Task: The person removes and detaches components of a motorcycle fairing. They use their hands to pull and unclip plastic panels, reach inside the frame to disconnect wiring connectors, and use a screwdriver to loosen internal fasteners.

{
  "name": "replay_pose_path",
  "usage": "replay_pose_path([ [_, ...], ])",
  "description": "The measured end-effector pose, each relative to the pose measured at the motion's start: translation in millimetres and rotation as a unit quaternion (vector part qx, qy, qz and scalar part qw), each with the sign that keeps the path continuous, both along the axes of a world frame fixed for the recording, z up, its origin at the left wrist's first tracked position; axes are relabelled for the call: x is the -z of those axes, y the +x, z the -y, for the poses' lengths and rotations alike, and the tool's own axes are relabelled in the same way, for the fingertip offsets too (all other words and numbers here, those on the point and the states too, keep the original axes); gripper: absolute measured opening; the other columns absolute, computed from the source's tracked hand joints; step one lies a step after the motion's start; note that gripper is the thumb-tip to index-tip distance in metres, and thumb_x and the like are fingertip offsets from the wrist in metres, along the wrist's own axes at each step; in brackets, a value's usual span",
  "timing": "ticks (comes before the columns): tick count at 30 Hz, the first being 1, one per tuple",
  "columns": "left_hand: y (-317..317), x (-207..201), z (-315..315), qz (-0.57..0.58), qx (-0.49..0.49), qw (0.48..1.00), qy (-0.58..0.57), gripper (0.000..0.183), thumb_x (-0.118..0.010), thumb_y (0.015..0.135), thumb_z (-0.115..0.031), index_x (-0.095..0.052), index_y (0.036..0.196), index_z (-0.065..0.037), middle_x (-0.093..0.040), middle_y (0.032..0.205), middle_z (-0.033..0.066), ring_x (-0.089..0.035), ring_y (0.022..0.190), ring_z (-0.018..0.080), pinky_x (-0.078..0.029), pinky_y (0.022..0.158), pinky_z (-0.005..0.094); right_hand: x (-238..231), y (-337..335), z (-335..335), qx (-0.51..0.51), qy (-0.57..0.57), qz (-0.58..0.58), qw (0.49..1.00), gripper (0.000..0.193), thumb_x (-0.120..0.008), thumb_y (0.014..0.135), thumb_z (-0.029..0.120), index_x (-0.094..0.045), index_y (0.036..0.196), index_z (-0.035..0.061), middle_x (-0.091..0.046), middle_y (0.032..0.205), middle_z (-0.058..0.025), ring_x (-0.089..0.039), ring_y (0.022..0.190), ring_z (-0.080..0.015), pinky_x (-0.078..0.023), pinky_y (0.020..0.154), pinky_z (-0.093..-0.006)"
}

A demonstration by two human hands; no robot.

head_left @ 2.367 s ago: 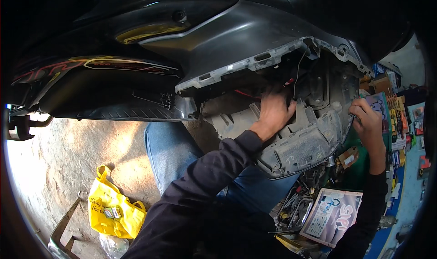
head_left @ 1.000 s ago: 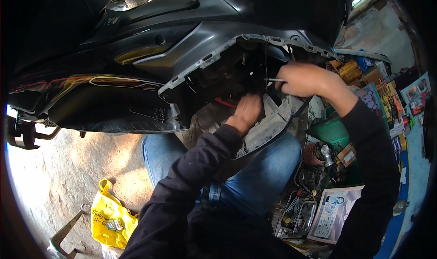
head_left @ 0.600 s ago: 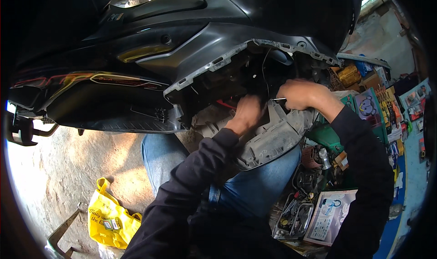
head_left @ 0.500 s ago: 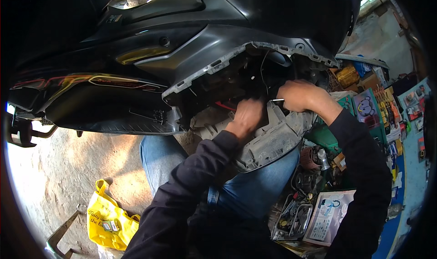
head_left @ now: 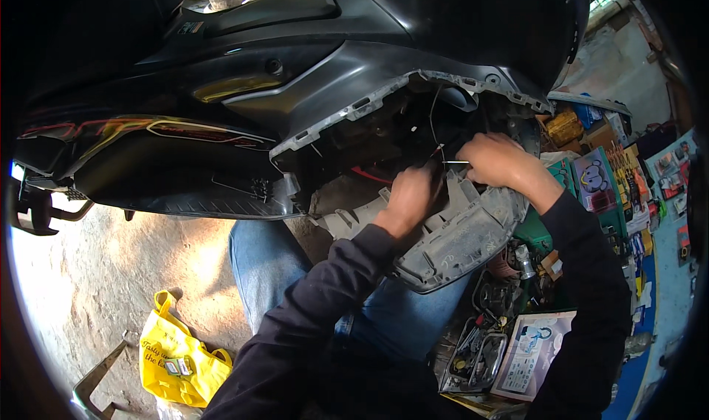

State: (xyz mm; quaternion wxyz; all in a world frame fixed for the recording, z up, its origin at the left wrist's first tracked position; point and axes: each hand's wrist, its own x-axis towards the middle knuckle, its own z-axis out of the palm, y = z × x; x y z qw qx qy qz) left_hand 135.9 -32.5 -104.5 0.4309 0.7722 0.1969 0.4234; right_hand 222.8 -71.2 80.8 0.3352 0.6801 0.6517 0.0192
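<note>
Right hand [head_left: 502, 162]: closed around one thin metal rod [head_left: 456, 162]; you have let go of the fairing panel's [head_left: 461, 237] edge, so both hands now work side by side
Left hand [head_left: 410, 198]: curled, blurred; cannot tell whether you grip anything
Fairing panel: one, grey, below the scooter's [head_left: 317, 80] opening, over your jeans [head_left: 266, 261]
Wire [head_left: 432, 117]: one, just above the rod
Tote bag [head_left: 173, 383]: one, yellow

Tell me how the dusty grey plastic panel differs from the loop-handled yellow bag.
The dusty grey plastic panel looks stiff and ribbed; the loop-handled yellow bag is limp and creased. The panel overlaps the blue jeans in view; the bag lies on the floor, lower left. Both carry markings.
</note>
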Motion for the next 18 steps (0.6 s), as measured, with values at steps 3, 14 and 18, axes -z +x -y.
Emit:
replay_pose_path([
  [3, -2.3, 6.3, 3.1, 0.079, -0.007, 0.997, -0.009, 0.021, -0.064, 0.08, -0.016, -0.059, 0.093, 0.0, -0.062, 0.087, 0.022, -0.059, 0.084, 0.0421, -0.049, 0.071, 0.0484, -2.5, -2.5, 6.2, 0.002, -0.031, 0.018, 0.999, 0.031, -0.067, 0.072, 0.015, -0.069, 0.102, 0.0074, -0.066, 0.095, -0.0178, -0.062, 0.094, -0.0355, -0.049, 0.086, -0.0444],
  [14, -10.1, 9.4, -12.4, 0.02, -0.028, 0.99, 0.135, 0.025, -0.061, 0.076, -0.013, -0.061, 0.101, -0.007, -0.062, 0.097, 0.0116, -0.062, 0.085, 0.0341, -0.051, 0.068, 0.0431, -6.0, -7.3, 4.0, 0.001, -0.02, 0.002, 1.0, 0.032, -0.069, 0.071, 0.014, -0.069, 0.102, 0.0077, -0.066, 0.096, -0.0173, -0.062, 0.094, -0.0361, -0.049, 0.085, -0.0447],
  [18, -10.4, 11.5, -19.0, -0.003, 0.002, 0.985, 0.175, 0.026, -0.058, 0.078, -0.013, -0.059, 0.105, -0.009, -0.061, 0.103, 0.0105, -0.064, 0.082, 0.0333, -0.052, 0.066, 0.0422, -5.1, -5.2, 3.9, 0.004, -0.012, 0.001, 1.0, 0.032, -0.069, 0.071, 0.014, -0.069, 0.103, 0.008, -0.066, 0.095, -0.0179, -0.061, 0.094, -0.0363, -0.048, 0.086, -0.0444],
])
